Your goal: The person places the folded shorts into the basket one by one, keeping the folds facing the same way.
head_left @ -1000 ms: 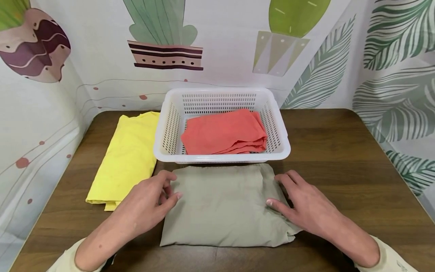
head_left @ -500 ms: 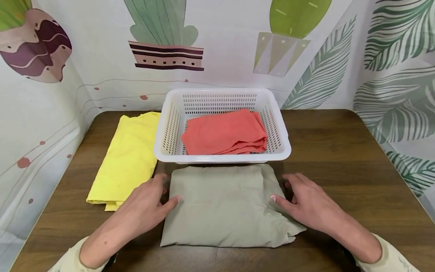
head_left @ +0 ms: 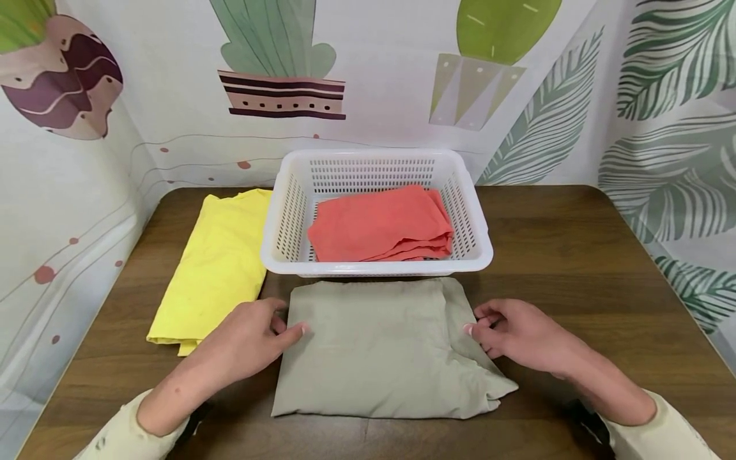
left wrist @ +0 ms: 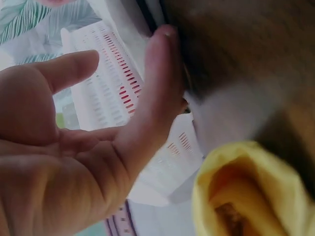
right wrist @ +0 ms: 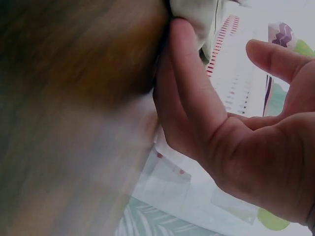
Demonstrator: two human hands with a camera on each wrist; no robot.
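Note:
A folded grey-green cloth (head_left: 368,348) lies flat on the table in the head view, its right side creased and uneven. At its left edge is my left hand (head_left: 247,338), with the thumb over the edge of the cloth and the fingers beside it. My right hand (head_left: 520,335) is at the right edge, fingertips low by the cloth's border. In the left wrist view, the thumb and fingers of the left hand (left wrist: 83,147) stand well apart. The right wrist view likewise shows a wide gap between thumb and fingers on the right hand (right wrist: 246,137).
Behind the cloth stands a white perforated plastic basket (head_left: 376,267), with a folded coral-red cloth (head_left: 379,223) inside. A folded yellow cloth (head_left: 215,268) lies to the left, close against the basket. The wooden table (head_left: 552,243) meets a plant-patterned fabric backdrop (head_left: 385,64).
Over the last second the right hand moves off the top of the grey-green cloth to its right edge, and its fingers draw closer to the thumb. The left hand shifts slightly; the cloth's right corner spreads outward.

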